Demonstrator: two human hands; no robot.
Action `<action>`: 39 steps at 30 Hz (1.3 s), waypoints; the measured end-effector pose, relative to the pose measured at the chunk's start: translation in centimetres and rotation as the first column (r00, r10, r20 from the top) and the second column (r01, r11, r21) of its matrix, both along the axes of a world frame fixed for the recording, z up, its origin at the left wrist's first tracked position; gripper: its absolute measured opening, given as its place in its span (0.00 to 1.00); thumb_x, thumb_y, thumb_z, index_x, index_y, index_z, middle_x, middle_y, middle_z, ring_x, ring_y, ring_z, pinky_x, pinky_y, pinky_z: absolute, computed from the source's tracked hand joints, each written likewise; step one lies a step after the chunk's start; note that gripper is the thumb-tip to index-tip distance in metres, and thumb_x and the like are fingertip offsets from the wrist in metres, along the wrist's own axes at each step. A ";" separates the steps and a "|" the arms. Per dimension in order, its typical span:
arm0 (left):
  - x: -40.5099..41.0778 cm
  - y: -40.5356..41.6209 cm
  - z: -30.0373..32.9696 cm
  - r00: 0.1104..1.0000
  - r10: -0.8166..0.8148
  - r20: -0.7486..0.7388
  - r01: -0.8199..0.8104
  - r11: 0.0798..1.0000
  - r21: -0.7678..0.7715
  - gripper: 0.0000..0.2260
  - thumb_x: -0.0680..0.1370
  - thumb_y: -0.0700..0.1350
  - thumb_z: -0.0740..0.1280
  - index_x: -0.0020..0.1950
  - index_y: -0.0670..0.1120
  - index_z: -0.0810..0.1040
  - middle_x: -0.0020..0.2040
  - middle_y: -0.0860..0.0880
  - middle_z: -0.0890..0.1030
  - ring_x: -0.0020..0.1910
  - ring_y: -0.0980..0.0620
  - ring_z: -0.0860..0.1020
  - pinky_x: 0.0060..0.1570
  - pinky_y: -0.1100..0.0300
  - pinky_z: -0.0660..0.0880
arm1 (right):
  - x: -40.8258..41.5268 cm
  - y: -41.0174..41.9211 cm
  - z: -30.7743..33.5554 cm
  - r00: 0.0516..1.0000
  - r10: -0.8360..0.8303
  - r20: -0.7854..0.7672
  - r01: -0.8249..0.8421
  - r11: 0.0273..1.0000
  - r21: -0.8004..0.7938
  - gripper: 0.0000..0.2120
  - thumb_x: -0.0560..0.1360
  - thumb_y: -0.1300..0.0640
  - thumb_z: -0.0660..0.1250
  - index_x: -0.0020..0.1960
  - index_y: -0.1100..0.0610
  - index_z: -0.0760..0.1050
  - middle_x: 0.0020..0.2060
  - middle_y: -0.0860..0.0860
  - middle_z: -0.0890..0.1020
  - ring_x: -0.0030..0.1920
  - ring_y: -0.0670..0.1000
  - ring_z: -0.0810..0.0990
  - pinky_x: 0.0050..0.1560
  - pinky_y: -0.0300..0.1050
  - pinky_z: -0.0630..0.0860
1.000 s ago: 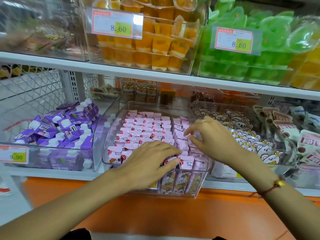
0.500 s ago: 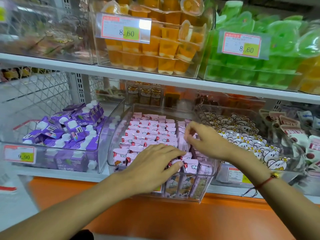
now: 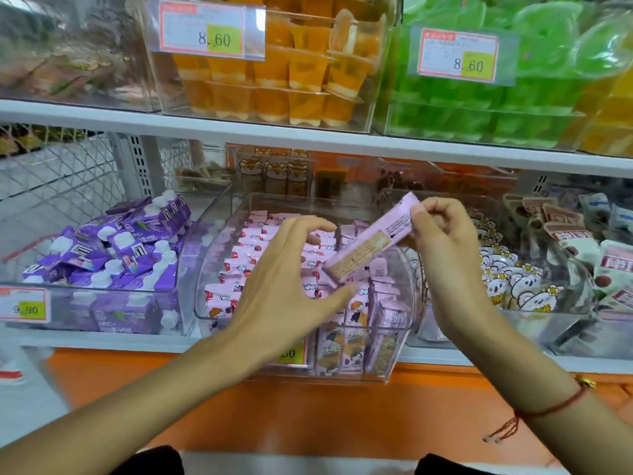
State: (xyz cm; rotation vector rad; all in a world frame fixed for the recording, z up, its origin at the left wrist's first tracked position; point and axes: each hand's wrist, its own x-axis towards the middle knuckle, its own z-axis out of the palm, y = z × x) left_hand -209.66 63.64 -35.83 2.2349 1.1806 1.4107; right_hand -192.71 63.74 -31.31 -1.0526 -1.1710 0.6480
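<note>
Pink packet (image 3: pixel 371 240): head view, up in the air over the clear bin (image 3: pixel 400 325), tilted, upper end toward back right, printed back face to camera. Print too small to read. Left edge of frame blurred; top-left bin contents just a smear. Yellow price tag (image 3: pixel 291 354) on bin front half covered by left wrist, only "00" legible. Both forearms cut off at bottom edge. Pink packs (image 3: pixel 246 255) in the bin partly hidden behind left hand.

Shop shelving: white shelf board (image 3: pixel 308 137), orange panel (image 3: pixel 274 406) below. Top shelf: orange jelly cups (image 3: pixel 274 73), green cups (image 3: pixel 479 108), both tagged 8.60. Lower shelf: purple cartons (image 3: pixel 113 248) left of the bin, bear-print packs (image 3: pixel 520 289) right.

Right hand (image 3: pixel 442 241): thumb and forefinger pinching packet's upper end, other fingers curled; red cord bracelet (image 3: pixel 555 406) on wrist. Left hand (image 3: pixel 284 289): fingers spread, loosely bent, gripping nothing, hovering over the bin's packs; thumb tip just beside packet's lower end, contact unclear.
</note>
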 end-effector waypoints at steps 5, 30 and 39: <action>0.0 0.0 0.1 0.996 -0.045 0.078 0.045 0.999 0.007 0.14 0.73 0.50 0.72 0.55 0.61 0.73 0.53 0.65 0.76 0.52 0.61 0.75 0.42 0.60 0.77 | -0.3 -0.1 -0.1 0.956 0.186 -0.226 -0.226 0.960 -0.165 0.05 0.80 0.61 0.58 0.49 0.61 0.71 0.45 0.57 0.79 0.46 0.50 0.78 0.40 0.36 0.78; -0.1 1.5 2.6 0.939 -0.107 0.326 0.179 0.963 -0.200 0.06 0.74 0.54 0.70 0.46 0.53 0.79 0.41 0.54 0.82 0.45 0.56 0.81 0.45 0.56 0.80 | 1.4 0.1 -1.3 0.660 -0.125 0.741 -0.002 0.986 0.168 0.31 0.71 0.51 0.73 0.69 0.52 0.65 0.62 0.48 0.73 0.64 0.47 0.67 0.61 0.34 0.64; 2.0 3.2 2.2 0.999 0.016 -0.040 -0.018 0.998 -0.060 0.10 0.80 0.52 0.61 0.60 0.53 0.72 0.55 0.59 0.77 0.55 0.60 0.74 0.55 0.57 0.73 | 2.4 0.7 -1.1 0.652 -0.300 0.696 0.107 0.945 0.308 0.20 0.72 0.53 0.71 0.59 0.53 0.68 0.47 0.49 0.81 0.43 0.53 0.79 0.41 0.51 0.75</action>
